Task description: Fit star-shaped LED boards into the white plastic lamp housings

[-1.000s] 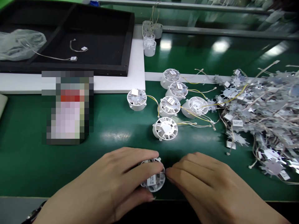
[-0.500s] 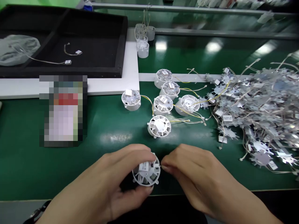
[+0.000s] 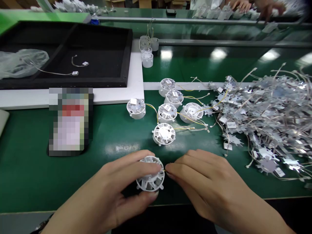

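My left hand [image 3: 124, 185] is wrapped round a small round white fan [image 3: 151, 186] with ribbed vanes, close to the table's front edge. Its index finger lies across the fan's top face and covers part of the hub. Close against the fan's right rim, my right hand [image 3: 197, 177] pinches a thin yellowish wire [image 3: 165, 170]; most of the wire is hidden by the fingers. Beyond both hands stand several similar fans, among them a nearer white fan [image 3: 164, 134] and a left fan [image 3: 136, 108], with leads running off to the right.
A tangled heap of silvery toothed plates with wires [image 3: 263, 117] covers the right side. At left lie a blurred-out phone [image 3: 89, 130] and a black tray [image 3: 102, 48] on a white board [image 3: 136, 71]. More white housings [image 3: 147, 60] stand farther back. Another person's hands [image 3: 268, 8] show at top right.
The camera view has tipped upward, bringing the far bench into sight. My left index finger now reaches farther across the fan, covering the white label seen before. Both hands stay close together.
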`<state>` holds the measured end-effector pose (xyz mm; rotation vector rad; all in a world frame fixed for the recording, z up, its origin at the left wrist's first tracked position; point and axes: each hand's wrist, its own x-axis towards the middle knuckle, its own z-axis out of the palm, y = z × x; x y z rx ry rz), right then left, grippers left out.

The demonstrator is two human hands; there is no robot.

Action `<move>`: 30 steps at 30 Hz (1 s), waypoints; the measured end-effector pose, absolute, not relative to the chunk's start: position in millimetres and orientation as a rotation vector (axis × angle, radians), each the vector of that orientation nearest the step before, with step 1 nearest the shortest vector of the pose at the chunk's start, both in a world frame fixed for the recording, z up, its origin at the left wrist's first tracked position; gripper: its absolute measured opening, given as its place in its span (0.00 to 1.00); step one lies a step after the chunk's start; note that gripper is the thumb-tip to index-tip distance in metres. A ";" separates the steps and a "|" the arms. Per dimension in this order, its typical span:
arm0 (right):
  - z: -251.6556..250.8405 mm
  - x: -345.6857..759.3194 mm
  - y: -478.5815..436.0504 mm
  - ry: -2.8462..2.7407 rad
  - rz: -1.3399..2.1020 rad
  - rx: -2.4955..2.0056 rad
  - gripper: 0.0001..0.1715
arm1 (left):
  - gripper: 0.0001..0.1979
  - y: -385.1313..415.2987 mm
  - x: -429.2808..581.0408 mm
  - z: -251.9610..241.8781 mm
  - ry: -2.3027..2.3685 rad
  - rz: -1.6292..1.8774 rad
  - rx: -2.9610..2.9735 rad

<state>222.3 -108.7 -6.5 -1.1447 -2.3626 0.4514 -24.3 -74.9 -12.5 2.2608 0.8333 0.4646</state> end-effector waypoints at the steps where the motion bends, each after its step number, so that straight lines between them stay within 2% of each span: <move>1: -6.3 224.1 -107.9 -2.390 0.428 -1.154 0.11 | 0.13 -74.0 -22.7 -13.9 0.815 0.448 2.354; 6: -0.5 246.9 -89.1 -2.417 0.080 -1.209 0.10 | 0.16 -71.5 -23.3 -16.4 0.750 0.366 2.690; 7: 0.0 253.5 -81.8 -2.430 -0.025 -1.256 0.14 | 0.17 -70.3 -25.1 -15.7 0.751 0.339 2.722; 9: -0.3 266.1 -64.9 -2.476 -0.156 -1.391 0.30 | 0.17 -65.5 -29.1 -12.9 0.792 0.304 2.793; 12: -1.0 280.1 -41.0 -2.538 -0.078 -1.593 0.56 | 0.18 -52.9 -34.2 -6.4 0.894 0.291 2.895; 13: -0.1 283.5 -35.4 -2.549 -0.004 -1.642 0.60 | 0.18 -48.2 -35.6 -4.0 0.920 0.291 2.919; 15: 3.9 290.1 -29.3 -2.552 0.170 -1.711 0.63 | 0.20 -40.1 -38.2 0.6 0.951 0.272 2.948; 17: 9.7 297.6 -29.4 -2.541 0.287 -1.741 0.58 | 0.23 -35.2 -40.1 4.2 0.974 0.276 2.959; 21: 19.4 312.6 -36.7 -2.508 0.196 -1.762 0.34 | 0.21 -33.3 -39.1 7.3 0.974 0.387 2.956; 23: 21.2 315.3 -40.1 -2.497 0.178 -1.746 0.25 | 0.19 -33.8 -36.1 7.2 0.945 0.452 2.947; 26: 19.3 312.0 -46.0 -2.454 0.148 -1.699 0.18 | 0.16 -34.1 -30.3 6.5 0.891 0.524 2.926; 30: 11.3 307.4 -62.3 -2.388 -0.005 -1.721 0.16 | 0.14 -34.4 -23.1 6.4 0.808 0.572 2.900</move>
